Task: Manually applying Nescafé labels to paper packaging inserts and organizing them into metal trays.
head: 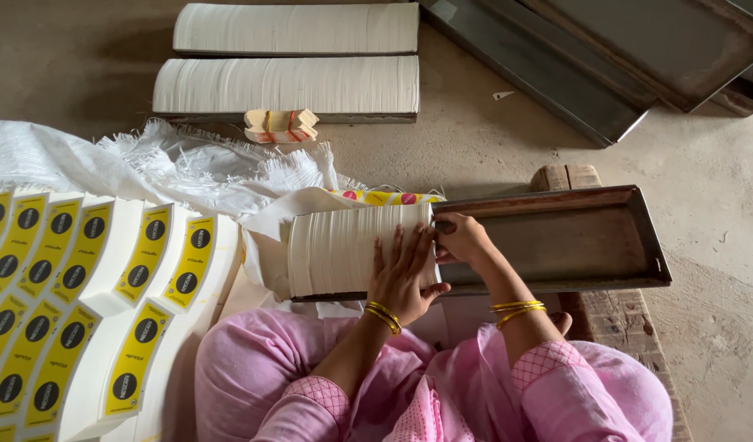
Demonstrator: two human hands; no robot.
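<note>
- I am squaring a thick stack of white paper blanks [344, 250] that stands on edge at the left end of a rusty metal tray [556, 237]; I judge this to be the packing and aligning step.
- My left hand [401, 274] lies flat on the stack's near face, fingers spread wide and pressing, gripping nothing.
- My right hand [461, 239] is curled at the stack's right end, fingers bent against the last blanks, holding them upright.
- The next move, as I judge it, calls for steady pressure from both sides, or the end sheets could fan out or tip into the bare part of the tray.
- Left of me lie overlapping printed blanks with yellow bands and black dots [74, 286], partly on a white woven sack [172, 164].
- On the floor beyond rest two long white stacks [286, 86] and a small banded bundle [281, 125]; metal channels [606, 65] lie well apart, hindering nothing.
</note>
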